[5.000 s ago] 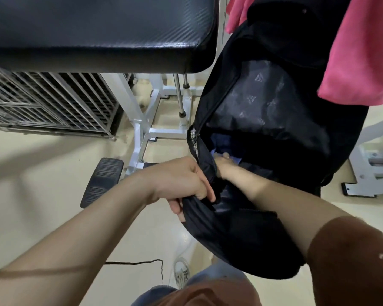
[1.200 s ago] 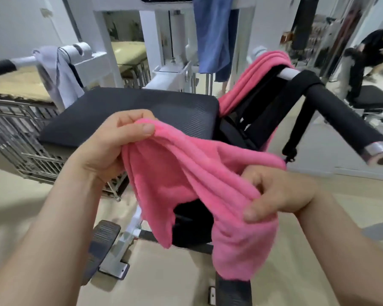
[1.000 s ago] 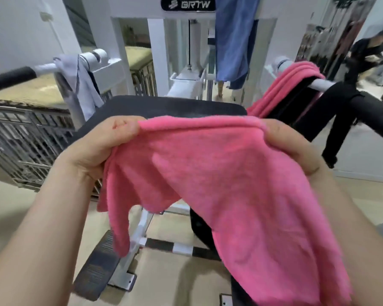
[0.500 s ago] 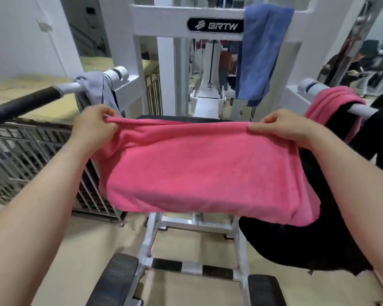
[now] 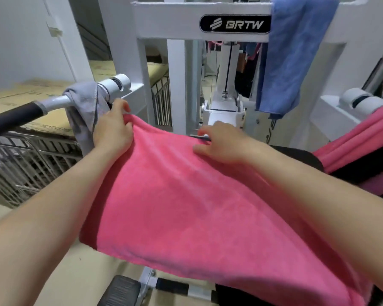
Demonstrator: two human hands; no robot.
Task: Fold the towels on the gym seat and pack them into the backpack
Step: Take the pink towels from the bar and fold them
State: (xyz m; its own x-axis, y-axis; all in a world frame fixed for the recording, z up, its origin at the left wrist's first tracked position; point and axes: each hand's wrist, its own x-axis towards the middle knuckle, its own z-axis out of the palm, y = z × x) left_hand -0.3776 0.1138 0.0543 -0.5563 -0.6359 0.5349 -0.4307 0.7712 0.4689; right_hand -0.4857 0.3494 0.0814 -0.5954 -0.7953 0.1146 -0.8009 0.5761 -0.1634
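Pink towel (image 5: 186, 206) now draped over seat (image 5: 301, 157) (was airborne)

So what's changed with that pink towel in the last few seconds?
Both hands took up the pink towel, stretched it wide, then lowered it over the seat. The left hand holds a far corner; the right hand rests flat. The blue towel and grey towel stayed hanging.

Pink towel (image 5: 186, 206) down out of the air now, draped across the seat (image 5: 296, 155), near edge spilling over the front, left hand (image 5: 114, 131) has carried its gripped corner far left, right hand (image 5: 219, 142) now resting on the far edge
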